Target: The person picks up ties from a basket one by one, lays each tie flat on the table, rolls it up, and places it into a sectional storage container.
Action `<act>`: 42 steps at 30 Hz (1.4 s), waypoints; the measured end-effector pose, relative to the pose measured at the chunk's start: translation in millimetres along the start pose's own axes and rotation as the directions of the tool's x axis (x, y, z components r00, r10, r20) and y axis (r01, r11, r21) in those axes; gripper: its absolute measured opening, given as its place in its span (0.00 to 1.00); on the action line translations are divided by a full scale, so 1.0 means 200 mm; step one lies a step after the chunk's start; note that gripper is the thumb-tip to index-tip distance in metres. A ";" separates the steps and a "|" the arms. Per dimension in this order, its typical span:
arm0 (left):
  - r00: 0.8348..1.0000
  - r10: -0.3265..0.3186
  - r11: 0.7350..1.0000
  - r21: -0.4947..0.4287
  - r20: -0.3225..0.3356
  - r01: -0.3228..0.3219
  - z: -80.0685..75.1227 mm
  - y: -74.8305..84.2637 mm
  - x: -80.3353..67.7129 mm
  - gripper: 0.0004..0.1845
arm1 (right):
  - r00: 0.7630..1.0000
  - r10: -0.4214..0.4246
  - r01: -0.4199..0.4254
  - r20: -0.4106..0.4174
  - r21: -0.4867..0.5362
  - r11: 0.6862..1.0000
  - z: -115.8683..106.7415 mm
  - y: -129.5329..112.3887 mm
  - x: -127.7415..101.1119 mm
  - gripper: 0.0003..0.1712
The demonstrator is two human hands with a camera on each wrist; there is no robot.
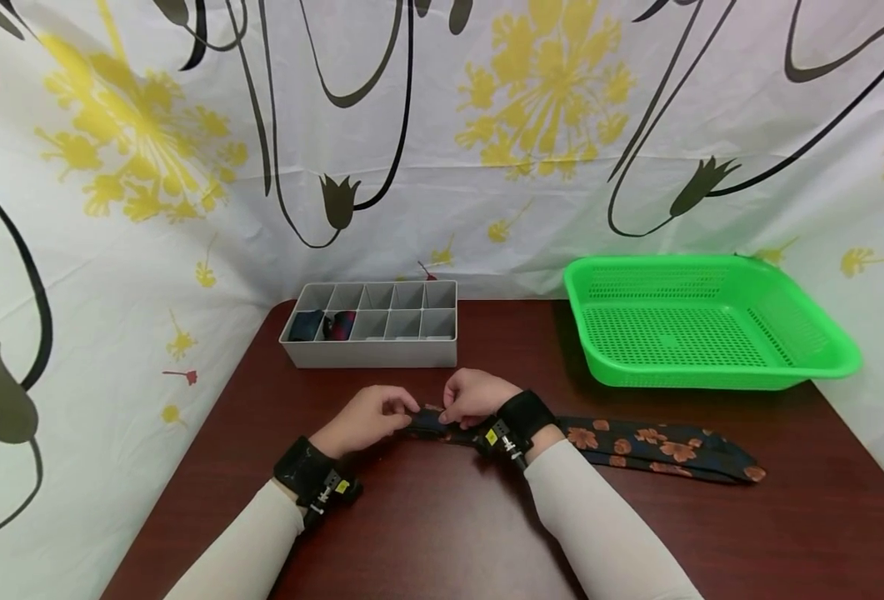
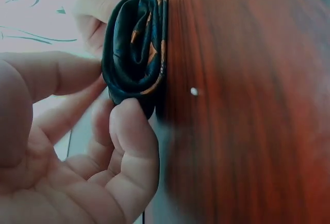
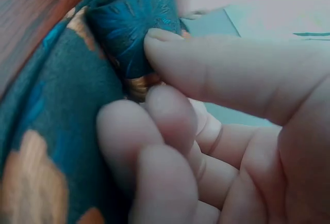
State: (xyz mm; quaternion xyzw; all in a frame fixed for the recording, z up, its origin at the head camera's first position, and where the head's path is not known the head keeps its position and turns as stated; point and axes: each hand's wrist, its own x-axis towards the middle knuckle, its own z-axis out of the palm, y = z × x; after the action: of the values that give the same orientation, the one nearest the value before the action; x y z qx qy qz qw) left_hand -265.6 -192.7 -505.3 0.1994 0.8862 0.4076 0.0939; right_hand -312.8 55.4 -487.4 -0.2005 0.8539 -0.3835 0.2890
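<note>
Floral-patterned necktie (image 1: 659,446), unlabelled, pinched by left hand (image 1: 362,421) and right hand (image 1: 475,397).

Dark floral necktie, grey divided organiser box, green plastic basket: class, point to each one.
Dark floral necktie (image 1: 659,446), head view, flat unrolled stretch.
Grey divided organiser box (image 1: 370,352), head view, front wall.
Green plastic basket (image 1: 711,379), head view, front rim.

1. The necktie (image 1: 651,446) is woven cloth with a faint silky sheen, dark blue with orange flowers.
2. The bench (image 1: 442,525) is dark reddish wood, smooth and glossy.
3. The basket (image 1: 824,354) is bright green perforated plastic.
4. The organizer tray (image 1: 370,354) is matt grey plastic.
5. The backdrop (image 1: 486,167) is printed cloth, creased.
</note>
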 end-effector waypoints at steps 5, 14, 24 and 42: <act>0.984 -0.173 0.974 -0.157 -0.040 0.165 0.01 -0.01 -0.01 0.09 | 1.000 0.006 -0.006 0.002 -0.012 1.000 0.01 -0.01 -0.01 0.14; 0.991 -0.135 0.969 -0.211 0.003 0.133 -0.01 -0.02 -0.02 0.12 | 1.000 -0.011 0.011 -0.005 -0.049 0.999 0.03 -0.02 -0.01 0.13; 0.998 0.042 0.971 -0.233 -0.043 -0.051 -0.03 -0.01 -0.01 0.01 | 0.955 -0.169 0.076 -0.243 -0.350 0.934 0.19 0.04 0.13 0.15; 1.000 0.018 0.999 -0.033 -0.022 -0.019 0.04 0.04 0.00 0.03 | 0.994 -0.028 0.023 0.105 0.050 0.998 -0.02 0.00 -0.02 0.08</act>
State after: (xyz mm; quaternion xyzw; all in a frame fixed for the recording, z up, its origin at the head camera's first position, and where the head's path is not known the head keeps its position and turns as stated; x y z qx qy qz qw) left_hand -260.7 -181.7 -504.7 0.2016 0.8784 0.4252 0.0837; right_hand -312.9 59.9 -484.1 -0.2242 0.8253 -0.3967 0.3337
